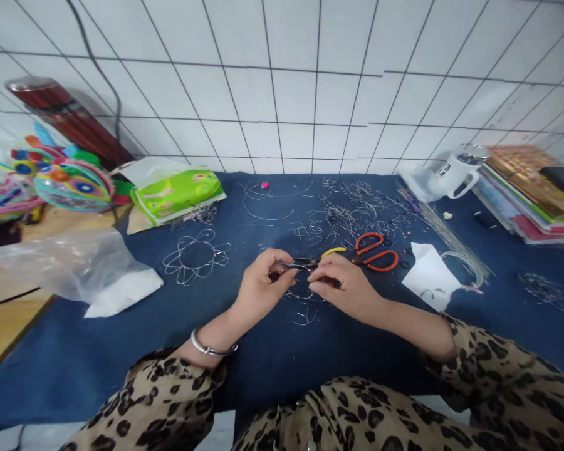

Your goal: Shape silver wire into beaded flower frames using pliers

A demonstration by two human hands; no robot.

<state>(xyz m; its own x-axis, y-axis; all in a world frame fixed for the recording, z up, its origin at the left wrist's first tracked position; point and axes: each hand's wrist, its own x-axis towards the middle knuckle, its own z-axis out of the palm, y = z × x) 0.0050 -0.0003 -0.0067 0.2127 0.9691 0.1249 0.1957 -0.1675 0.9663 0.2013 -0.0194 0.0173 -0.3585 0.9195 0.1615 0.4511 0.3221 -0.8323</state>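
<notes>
My left hand (pixel 262 285) and my right hand (pixel 345 285) meet at the middle of a blue cloth (pixel 122 351). Both pinch a small bent wire piece (pixel 297 279) between their fingertips. The right hand also grips pliers with a yellow handle (pixel 333 252) whose jaws reach toward the left hand. A silver bangle (pixel 211 348) circles my left wrist. Orange-handled scissors (pixel 375 252) lie just behind the right hand. A finished wire flower (pixel 196 257) lies to the left of my hands.
Several loose wire loops (pixel 348 210) are scattered at the back. A white paper scrap (pixel 430 275), a white mug (pixel 455 170) and stacked books (pixel 536 188) sit right. A green packet (pixel 178 194), a clear plastic bag (pixel 75 263) and colourful toys (pixel 70 181) sit left.
</notes>
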